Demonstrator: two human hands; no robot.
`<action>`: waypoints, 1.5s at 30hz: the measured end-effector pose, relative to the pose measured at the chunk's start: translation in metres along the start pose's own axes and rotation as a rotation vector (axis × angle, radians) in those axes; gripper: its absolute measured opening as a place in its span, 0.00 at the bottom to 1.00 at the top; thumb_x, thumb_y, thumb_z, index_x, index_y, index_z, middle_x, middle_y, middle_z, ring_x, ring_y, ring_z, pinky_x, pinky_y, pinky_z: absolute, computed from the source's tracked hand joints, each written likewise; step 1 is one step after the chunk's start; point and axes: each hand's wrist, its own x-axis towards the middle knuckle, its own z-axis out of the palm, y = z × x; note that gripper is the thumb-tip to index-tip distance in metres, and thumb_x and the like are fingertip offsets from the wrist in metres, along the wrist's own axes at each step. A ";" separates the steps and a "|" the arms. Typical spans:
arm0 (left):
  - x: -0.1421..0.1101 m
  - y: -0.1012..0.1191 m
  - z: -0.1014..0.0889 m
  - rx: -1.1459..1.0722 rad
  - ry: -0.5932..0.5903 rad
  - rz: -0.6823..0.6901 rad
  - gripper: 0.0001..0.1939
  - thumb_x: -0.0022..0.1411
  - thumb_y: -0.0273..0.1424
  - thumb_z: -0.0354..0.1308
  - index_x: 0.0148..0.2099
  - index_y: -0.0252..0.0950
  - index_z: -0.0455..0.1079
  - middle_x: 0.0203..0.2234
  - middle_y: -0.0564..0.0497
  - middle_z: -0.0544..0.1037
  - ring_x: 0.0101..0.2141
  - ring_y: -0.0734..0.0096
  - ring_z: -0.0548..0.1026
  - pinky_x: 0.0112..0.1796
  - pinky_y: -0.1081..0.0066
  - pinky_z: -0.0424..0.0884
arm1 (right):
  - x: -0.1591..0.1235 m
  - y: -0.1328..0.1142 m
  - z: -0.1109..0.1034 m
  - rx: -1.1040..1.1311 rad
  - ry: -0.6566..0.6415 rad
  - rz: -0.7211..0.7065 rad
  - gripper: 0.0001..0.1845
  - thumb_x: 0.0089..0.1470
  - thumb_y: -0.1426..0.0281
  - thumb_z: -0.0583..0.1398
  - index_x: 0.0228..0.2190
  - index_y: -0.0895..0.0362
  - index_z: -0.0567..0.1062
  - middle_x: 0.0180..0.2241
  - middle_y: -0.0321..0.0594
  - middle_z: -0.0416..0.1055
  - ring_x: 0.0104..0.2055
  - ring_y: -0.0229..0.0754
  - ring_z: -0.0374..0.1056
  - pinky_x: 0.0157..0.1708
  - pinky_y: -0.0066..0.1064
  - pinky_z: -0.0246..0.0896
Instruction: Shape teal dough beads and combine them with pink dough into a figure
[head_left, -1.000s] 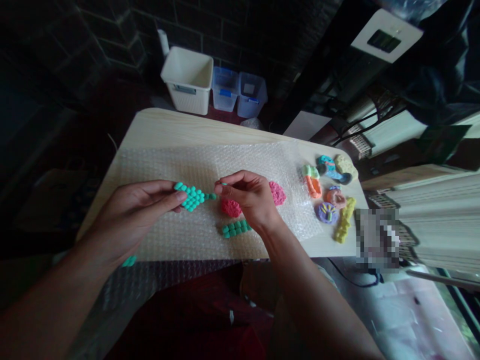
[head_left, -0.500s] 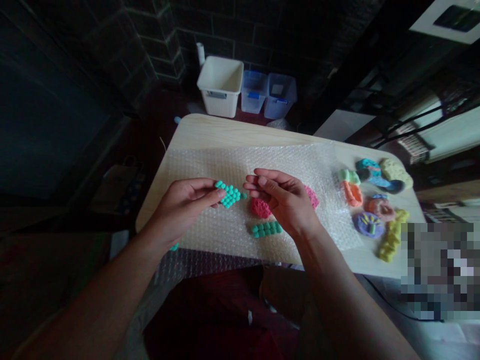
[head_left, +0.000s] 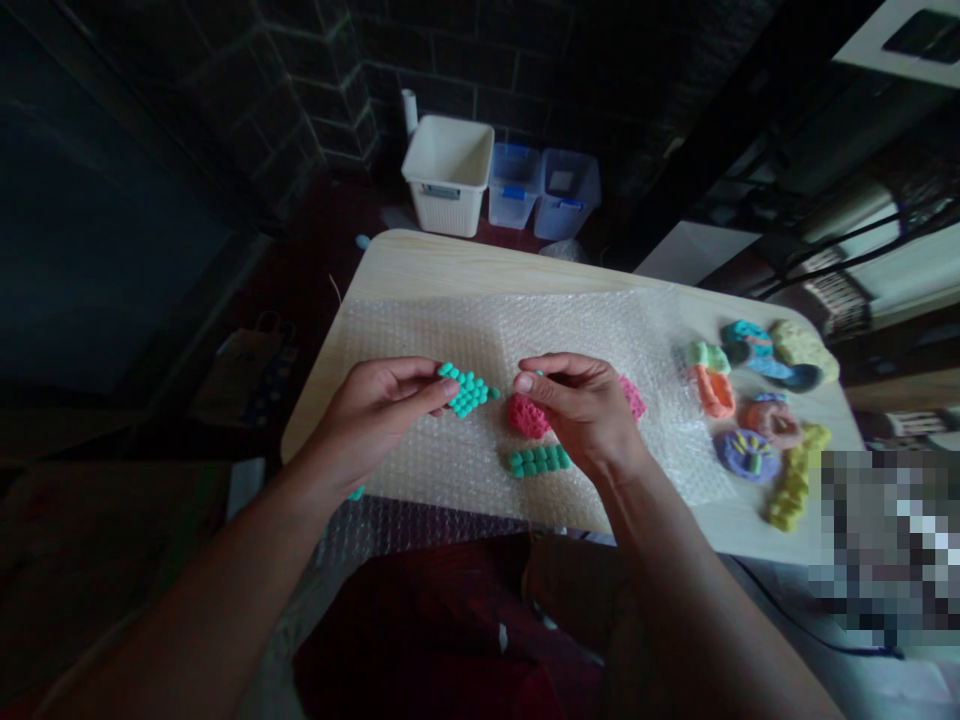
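Note:
My left hand (head_left: 372, 420) pinches a diamond-shaped panel of teal clay beads (head_left: 468, 390) by its left corner, above the bubble wrap (head_left: 420, 340). My right hand (head_left: 585, 415) is closed around a tiny teal clay bit (head_left: 538, 373), held at its fingertips. Under its fingers lies a red textured clay piece (head_left: 526, 417), partly covered, with a pink clay piece (head_left: 632, 398) just beyond. A strip of teal clay beads (head_left: 538, 460) rests on the wrap below my right hand. One small teal bit (head_left: 357, 493) shows by my left wrist.
Several colourful clay figures (head_left: 750, 400) lie at the right of the pale wooden table (head_left: 510, 262). A white basket (head_left: 448, 175) and two blue-latched plastic bins (head_left: 541, 187) stand on the floor beyond it. A pixelated patch (head_left: 889, 540) covers the lower right.
The whole view has swung, so the table sits further right than one second ago. My right hand's fingers have closed in and now lie against the red piece.

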 end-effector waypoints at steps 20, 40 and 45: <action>0.002 0.000 0.000 -0.019 -0.013 -0.007 0.09 0.63 0.37 0.73 0.38 0.36 0.83 0.31 0.51 0.84 0.32 0.71 0.77 0.36 0.73 0.70 | 0.001 -0.005 0.002 0.192 -0.125 0.146 0.21 0.50 0.52 0.77 0.27 0.57 0.85 0.20 0.31 0.66 0.21 0.30 0.60 0.19 0.24 0.54; 0.002 0.000 0.000 -0.035 -0.005 -0.003 0.12 0.61 0.38 0.75 0.40 0.36 0.83 0.33 0.50 0.85 0.34 0.70 0.79 0.37 0.72 0.73 | 0.003 -0.005 0.000 0.197 -0.075 0.055 0.15 0.46 0.62 0.80 0.28 0.57 0.85 0.25 0.36 0.83 0.21 0.32 0.74 0.18 0.18 0.66; 0.003 0.002 0.000 -0.028 0.000 -0.002 0.13 0.59 0.39 0.76 0.38 0.35 0.83 0.32 0.50 0.84 0.33 0.70 0.79 0.37 0.72 0.73 | 0.003 -0.004 -0.002 0.183 -0.071 0.023 0.15 0.40 0.68 0.82 0.24 0.55 0.83 0.22 0.33 0.81 0.22 0.30 0.73 0.22 0.17 0.68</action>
